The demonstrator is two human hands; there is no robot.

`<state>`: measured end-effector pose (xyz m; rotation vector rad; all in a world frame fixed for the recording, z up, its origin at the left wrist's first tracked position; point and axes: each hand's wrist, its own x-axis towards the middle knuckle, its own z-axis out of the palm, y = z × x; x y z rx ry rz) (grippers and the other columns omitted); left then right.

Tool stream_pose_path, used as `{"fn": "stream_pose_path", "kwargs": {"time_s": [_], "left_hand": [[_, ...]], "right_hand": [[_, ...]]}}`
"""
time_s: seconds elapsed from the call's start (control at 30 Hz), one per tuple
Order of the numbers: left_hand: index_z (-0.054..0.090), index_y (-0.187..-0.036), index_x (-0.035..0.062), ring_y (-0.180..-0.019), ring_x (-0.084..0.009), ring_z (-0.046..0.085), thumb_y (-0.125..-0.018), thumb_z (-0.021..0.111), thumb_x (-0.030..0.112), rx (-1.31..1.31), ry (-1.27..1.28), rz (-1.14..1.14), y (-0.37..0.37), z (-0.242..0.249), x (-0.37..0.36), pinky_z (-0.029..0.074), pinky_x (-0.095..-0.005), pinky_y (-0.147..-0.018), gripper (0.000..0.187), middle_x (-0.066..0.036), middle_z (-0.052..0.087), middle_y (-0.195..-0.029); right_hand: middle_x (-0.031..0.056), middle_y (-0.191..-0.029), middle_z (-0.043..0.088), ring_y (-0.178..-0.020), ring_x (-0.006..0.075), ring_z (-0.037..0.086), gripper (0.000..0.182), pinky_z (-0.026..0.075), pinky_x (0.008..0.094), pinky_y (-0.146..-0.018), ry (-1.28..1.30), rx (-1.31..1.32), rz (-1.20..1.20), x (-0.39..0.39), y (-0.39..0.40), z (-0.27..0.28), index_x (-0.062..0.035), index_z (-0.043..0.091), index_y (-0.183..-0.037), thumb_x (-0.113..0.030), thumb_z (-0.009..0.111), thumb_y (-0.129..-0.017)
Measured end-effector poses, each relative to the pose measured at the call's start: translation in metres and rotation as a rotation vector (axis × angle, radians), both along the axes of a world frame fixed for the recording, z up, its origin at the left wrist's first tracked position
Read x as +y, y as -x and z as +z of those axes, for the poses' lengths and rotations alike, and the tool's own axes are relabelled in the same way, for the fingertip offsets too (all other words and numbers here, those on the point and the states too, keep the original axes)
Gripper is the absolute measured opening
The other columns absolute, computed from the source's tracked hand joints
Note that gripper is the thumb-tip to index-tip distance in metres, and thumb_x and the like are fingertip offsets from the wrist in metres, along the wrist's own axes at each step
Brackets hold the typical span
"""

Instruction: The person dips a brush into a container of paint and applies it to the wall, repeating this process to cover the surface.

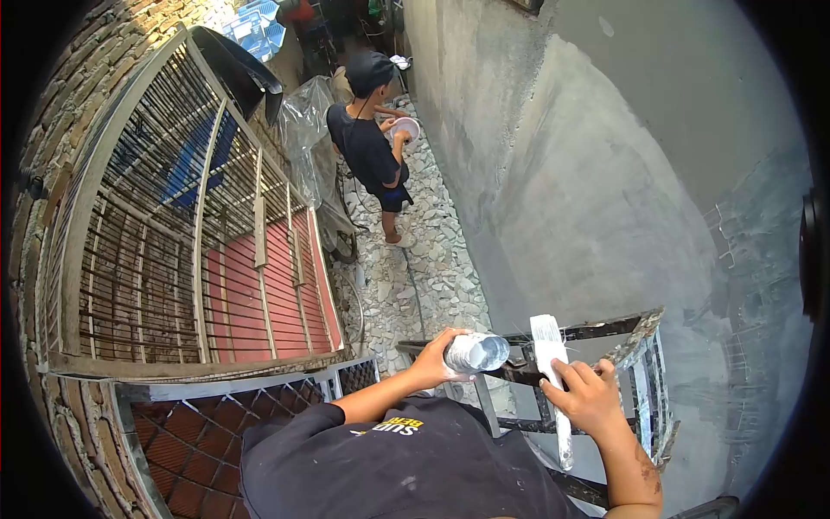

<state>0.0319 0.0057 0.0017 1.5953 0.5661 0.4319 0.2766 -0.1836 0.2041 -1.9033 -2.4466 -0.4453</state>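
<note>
My left hand (430, 360) is wrapped round a clear plastic cup (481, 353) smeared with white paint, held out in front of my chest. A paintbrush (547, 342) coated in white is in my right hand (586, 394), its bristles pointing away from me and its handle passing under my fingers. The bristle end is a short way right of the cup, apart from it. Below both hands stands a paint-splashed ladder (644, 339), partly hidden by my right hand and forearm.
A grey plastered wall (571, 199) rises on the right. At left is a large wooden cage (201, 285) with thin bars, in front of a brick wall (73, 112). Farther down the rubble-covered passage (424, 251), a person (367, 138) in dark clothes holds a pale bowl (405, 131).
</note>
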Motion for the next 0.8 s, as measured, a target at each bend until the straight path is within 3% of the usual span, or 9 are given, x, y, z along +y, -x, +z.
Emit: {"fn": "stream_pose_path", "kwargs": {"time_s": [0.2,0.37,0.67,0.8], "left_hand": [[0.053,-0.142,0.0111,-0.131,-0.032,0.059,-0.064,0.1,0.023,-0.009,-0.115,-0.061,-0.02,-0.006,-0.005,0.047,-0.0422,-0.112,0.092,-0.013,0.06,-0.137],[0.054,-0.142,0.0117,-0.136,-0.0307,0.057,-0.059,0.103,0.017,-0.036,-0.096,-0.074,-0.023,-0.016,-0.024,0.044,-0.043,-0.116,0.097,-0.013,0.058,-0.143],[0.052,-0.144,0.012,-0.137,-0.0283,0.055,-0.062,0.102,0.018,-0.031,-0.105,-0.088,-0.001,0.001,-0.058,0.044,-0.0424,-0.116,0.096,-0.012,0.057,-0.146],[0.049,-0.146,0.0109,-0.134,-0.0251,0.057,-0.065,0.102,0.017,-0.013,-0.05,-0.055,0.013,0.001,-0.072,0.045,-0.0409,-0.115,0.097,-0.012,0.058,-0.147]], "right_hand": [[0.0,-0.12,0.075,-0.091,0.0114,0.064,0.015,0.034,0.0396,-0.087,0.009,0.037,-0.002,-0.001,-0.003,-0.002,-0.0287,0.075,-0.096,-0.025,0.068,-0.084],[-0.0009,-0.117,0.074,-0.087,0.0108,0.062,0.013,0.034,0.04,-0.089,-0.006,0.048,0.019,-0.005,-0.004,-0.003,-0.0274,0.075,-0.094,-0.024,0.069,-0.082],[-0.0044,-0.116,0.073,-0.09,0.0099,0.062,0.012,0.033,0.0432,-0.095,-0.031,0.03,0.038,-0.01,-0.007,-0.011,-0.0297,0.075,-0.093,-0.027,0.073,-0.082],[-0.0058,-0.106,0.072,-0.087,0.0114,0.061,0.005,0.036,0.0447,-0.101,-0.121,0.08,0.039,-0.009,-0.004,-0.017,-0.0271,0.071,-0.083,-0.022,0.07,-0.081]]}}
